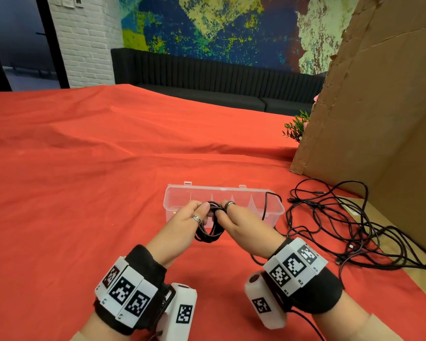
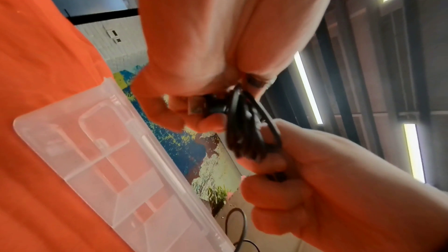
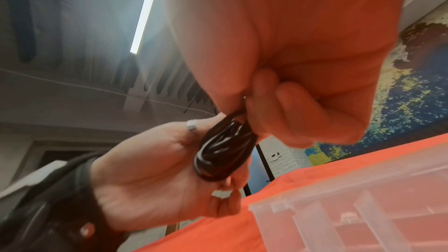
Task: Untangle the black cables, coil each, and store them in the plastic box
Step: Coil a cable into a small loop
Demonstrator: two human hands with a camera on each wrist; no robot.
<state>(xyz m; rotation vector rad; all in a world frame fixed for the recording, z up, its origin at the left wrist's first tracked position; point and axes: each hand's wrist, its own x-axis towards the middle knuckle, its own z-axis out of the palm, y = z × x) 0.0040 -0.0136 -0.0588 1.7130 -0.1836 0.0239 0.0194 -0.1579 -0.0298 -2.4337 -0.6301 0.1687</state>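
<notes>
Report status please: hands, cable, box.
Left hand and right hand both grip the coiled cable, near side of plastic box. Tangled cables lie right. One strand hangs over the box rim.

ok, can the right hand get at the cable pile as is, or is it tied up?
Probably not yet. The right hand and left hand both grip the coil in front of the box. The pile lies unobstructed to the right; the coil must go first.
</notes>
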